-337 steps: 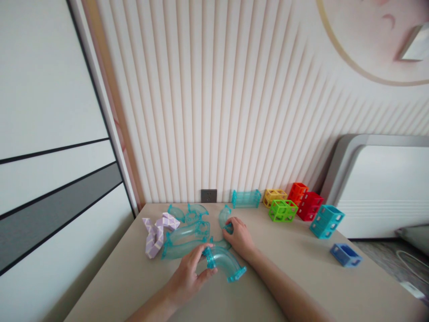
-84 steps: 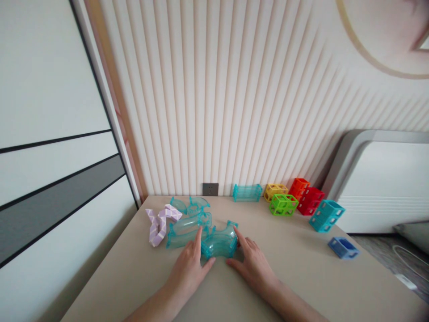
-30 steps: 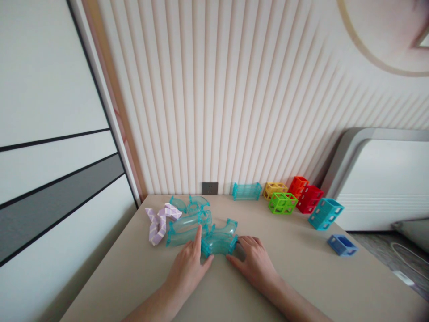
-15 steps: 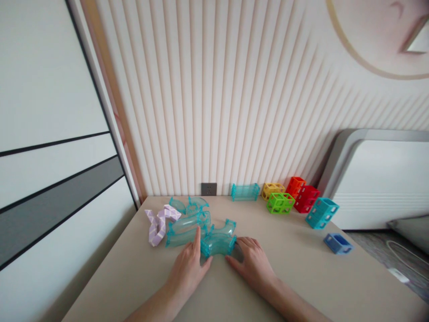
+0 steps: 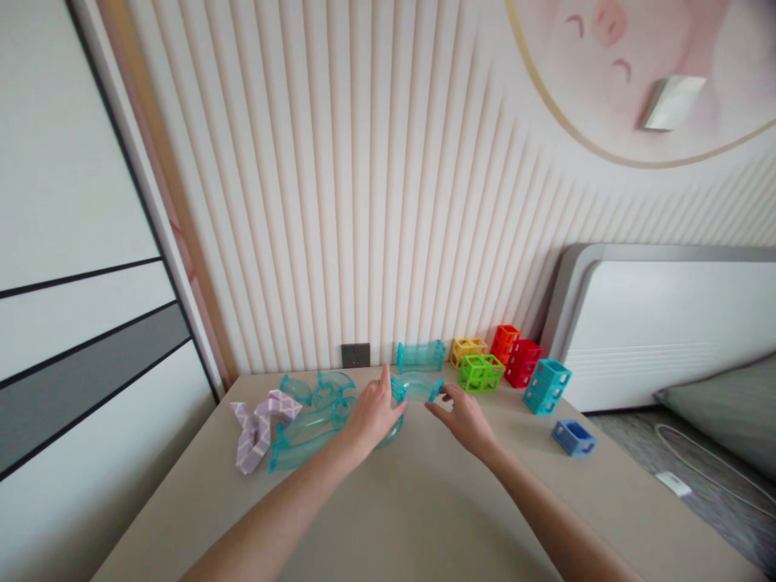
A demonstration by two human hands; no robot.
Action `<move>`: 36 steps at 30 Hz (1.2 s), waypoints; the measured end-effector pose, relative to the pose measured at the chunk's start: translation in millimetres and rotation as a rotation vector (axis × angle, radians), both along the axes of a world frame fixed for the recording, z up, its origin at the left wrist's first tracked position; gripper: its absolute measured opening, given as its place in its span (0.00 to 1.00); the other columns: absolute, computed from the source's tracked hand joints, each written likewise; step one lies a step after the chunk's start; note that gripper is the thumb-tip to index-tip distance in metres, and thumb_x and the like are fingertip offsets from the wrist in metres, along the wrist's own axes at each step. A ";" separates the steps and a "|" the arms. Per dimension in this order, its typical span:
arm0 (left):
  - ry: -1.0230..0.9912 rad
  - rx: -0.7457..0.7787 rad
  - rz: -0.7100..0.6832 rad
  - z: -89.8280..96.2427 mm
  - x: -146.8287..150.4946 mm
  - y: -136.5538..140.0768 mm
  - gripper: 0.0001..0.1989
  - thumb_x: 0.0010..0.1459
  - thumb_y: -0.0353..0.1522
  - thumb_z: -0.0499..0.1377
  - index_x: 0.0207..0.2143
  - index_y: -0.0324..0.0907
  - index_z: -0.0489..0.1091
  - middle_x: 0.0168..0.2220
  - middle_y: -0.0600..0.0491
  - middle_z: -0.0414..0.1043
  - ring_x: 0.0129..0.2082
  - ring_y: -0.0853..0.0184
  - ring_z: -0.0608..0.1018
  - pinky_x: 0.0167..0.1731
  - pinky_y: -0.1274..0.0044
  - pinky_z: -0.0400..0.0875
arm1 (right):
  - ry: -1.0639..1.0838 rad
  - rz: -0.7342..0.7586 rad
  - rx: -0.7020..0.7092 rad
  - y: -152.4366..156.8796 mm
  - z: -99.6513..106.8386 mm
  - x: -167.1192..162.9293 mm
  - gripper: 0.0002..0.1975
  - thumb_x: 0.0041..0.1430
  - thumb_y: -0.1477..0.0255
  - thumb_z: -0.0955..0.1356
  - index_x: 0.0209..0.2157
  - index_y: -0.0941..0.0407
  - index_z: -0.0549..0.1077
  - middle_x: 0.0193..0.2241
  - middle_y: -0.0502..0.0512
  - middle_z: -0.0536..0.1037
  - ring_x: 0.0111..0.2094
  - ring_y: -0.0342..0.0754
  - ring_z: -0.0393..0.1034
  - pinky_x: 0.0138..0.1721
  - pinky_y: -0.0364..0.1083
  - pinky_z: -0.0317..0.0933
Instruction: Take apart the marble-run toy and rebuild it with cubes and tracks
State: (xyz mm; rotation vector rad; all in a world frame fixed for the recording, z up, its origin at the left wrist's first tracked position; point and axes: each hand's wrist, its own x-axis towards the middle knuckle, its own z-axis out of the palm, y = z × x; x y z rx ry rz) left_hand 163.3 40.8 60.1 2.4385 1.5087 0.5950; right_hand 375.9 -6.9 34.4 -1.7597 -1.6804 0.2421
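Note:
Between my two hands is a curved translucent teal tube piece [image 5: 418, 387], held near the far side of the table. My left hand [image 5: 374, 414] grips its ribbed left end, index finger pointing up and thumb below. At the right end, the thumb and fingers of my right hand [image 5: 466, 418] close on the rim. Other teal tube pieces [image 5: 309, 428] lie to the left, partly hidden by my left hand and forearm. Behind the held piece, a straight teal tube [image 5: 420, 356] rests against the wall.
A lilac folded snake puzzle [image 5: 255, 436] lies at the table's left. Open-sided blocks in yellow [image 5: 468, 351], green [image 5: 481, 373], orange-red [image 5: 505, 343], red [image 5: 522, 364], teal [image 5: 546, 386] and blue [image 5: 574, 438] stand at the right. A dark socket [image 5: 356, 356] sits on the ribbed wall.
Both hands have moved the curved tube piece away from me and slightly right, toward the straight tube by the wall. The camera view has shifted right.

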 end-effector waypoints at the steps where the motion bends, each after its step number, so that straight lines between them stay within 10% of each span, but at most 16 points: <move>1: -0.002 -0.023 -0.004 -1.0 10.7 9.8 0.42 0.60 0.37 0.62 0.70 0.35 0.47 0.50 0.38 0.77 0.51 0.54 0.78 0.50 0.71 0.70 | 0.026 -0.009 -0.016 9.5 -1.4 8.4 0.15 0.55 0.61 0.70 0.39 0.55 0.77 0.37 0.58 0.81 0.39 0.56 0.75 0.41 0.49 0.65; 11: 0.037 -0.114 -0.023 -32.5 64.9 55.2 0.42 0.60 0.35 0.63 0.69 0.31 0.46 0.49 0.35 0.77 0.50 0.54 0.79 0.46 0.73 0.70 | 0.039 -0.129 -0.087 52.0 -40.2 41.4 0.06 0.53 0.68 0.71 0.27 0.55 0.74 0.23 0.51 0.77 0.27 0.49 0.70 0.28 0.43 0.57; 24: 0.056 -0.083 0.014 -35.2 67.2 52.8 0.45 0.59 0.38 0.64 0.70 0.30 0.43 0.45 0.36 0.79 0.47 0.54 0.81 0.44 0.72 0.71 | -0.123 -0.152 -0.037 47.6 -44.5 35.2 0.12 0.60 0.68 0.68 0.42 0.59 0.76 0.40 0.63 0.79 0.42 0.54 0.75 0.45 0.47 0.65; 36: 0.058 0.365 -0.163 -33.2 -85.7 -10.0 0.17 0.66 0.32 0.52 0.55 0.40 0.70 0.50 0.44 0.76 0.51 0.57 0.78 0.53 0.65 0.72 | -0.352 -0.203 -0.055 1.6 -19.5 4.4 0.14 0.65 0.72 0.64 0.29 0.56 0.78 0.34 0.64 0.81 0.42 0.57 0.76 0.47 0.52 0.65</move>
